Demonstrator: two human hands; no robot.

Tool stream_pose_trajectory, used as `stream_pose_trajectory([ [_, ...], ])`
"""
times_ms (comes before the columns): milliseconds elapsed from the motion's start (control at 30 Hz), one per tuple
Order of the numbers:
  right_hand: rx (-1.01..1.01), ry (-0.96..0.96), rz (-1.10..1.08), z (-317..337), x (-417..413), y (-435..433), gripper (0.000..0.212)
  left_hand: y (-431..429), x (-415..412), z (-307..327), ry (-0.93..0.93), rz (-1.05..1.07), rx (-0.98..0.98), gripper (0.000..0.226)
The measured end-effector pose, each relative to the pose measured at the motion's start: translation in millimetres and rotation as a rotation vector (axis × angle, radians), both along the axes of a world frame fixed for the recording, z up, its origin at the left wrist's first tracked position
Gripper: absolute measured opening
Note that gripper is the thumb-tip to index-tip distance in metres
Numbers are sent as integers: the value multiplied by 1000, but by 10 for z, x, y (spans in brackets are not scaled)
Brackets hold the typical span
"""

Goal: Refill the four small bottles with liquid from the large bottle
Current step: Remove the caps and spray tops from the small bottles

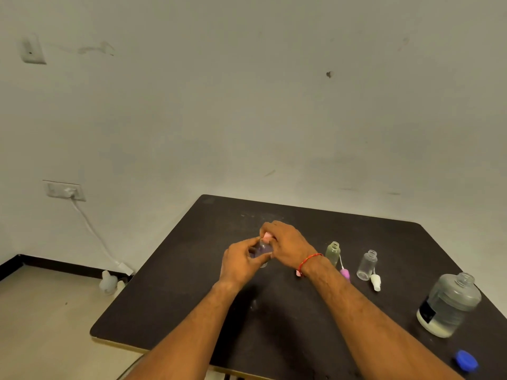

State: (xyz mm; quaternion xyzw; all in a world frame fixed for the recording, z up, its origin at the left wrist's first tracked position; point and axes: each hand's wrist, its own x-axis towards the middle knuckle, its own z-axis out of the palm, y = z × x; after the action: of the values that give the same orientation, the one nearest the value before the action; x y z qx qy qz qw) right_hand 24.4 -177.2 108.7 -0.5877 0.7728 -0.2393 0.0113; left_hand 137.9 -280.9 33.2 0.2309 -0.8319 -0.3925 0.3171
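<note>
My left hand (241, 261) grips a small clear bottle (262, 249) over the middle of the dark table (170, 297). My right hand (285, 245) pinches its pink spray cap (267, 237) at the bottle's top. To the right stand two open small bottles, a greenish one (333, 253) and a clear one (367, 264). A pink-purple spray cap (345, 273) and a white spray cap (375, 282) lie beside them. The large clear bottle (447, 304), open and partly full, stands at the far right. Its blue cap (466, 360) lies near the front edge.
A small pink piece (298, 273) shows under my right wrist. The wall runs close behind the table. On the floor at the left sit white plastic items (108, 282), with a cable (90, 231) running down from a wall socket.
</note>
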Motion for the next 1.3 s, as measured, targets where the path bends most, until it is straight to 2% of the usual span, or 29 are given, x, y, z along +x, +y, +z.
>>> stream_pose_trajectory([
  [133, -41, -26, -76, 20, 27, 4, 35, 30, -14, -18, 33, 45, 9, 31],
  [267, -56, 6, -190, 75, 29, -5, 13, 48, 4, 0, 36, 61, 5, 42],
  [333, -64, -22, -162, 81, 43, -13, 12, 44, 5, 3, 32, 64, 3, 39],
  [467, -95, -114, -75, 67, 57, 5, 40, 41, 13, 13, 24, 89, -1, 39],
  [533, -116, -126, -78, 56, 68, 2, 45, 32, 16, 17, 19, 99, 11, 33],
  [600, -123, -114, -138, 77, 82, -9, 37, 33, 14, 28, 16, 105, 8, 32],
  [700, -111, -46, -196, 125, 90, -40, 13, 47, 19, 57, -3, 114, -18, 44],
  [733, -99, -46, -173, 124, 88, -46, 13, 41, 21, 55, -3, 116, -20, 48],
  [833, -66, -102, -80, 92, 76, -48, 32, 21, 26, 32, -19, 126, -33, 52],
  [933, -91, -157, -91, 92, 81, -43, 45, 36, 17, 32, -12, 123, -11, 37],
  [1000, -80, -133, -161, 113, 82, -49, 38, 59, 10, 48, -14, 126, -16, 32],
  [1133, -61, -78, -191, 137, 77, -42, 7, 63, -5, 46, -20, 123, -32, 50],
  [1200, -40, -98, -129, 125, 65, -35, 18, 51, -9, 37, -23, 129, -44, 55],
  [1300, -57, -192, -64, 116, 64, -17, 38, 50, -24, 24, -26, 131, -32, 50],
])
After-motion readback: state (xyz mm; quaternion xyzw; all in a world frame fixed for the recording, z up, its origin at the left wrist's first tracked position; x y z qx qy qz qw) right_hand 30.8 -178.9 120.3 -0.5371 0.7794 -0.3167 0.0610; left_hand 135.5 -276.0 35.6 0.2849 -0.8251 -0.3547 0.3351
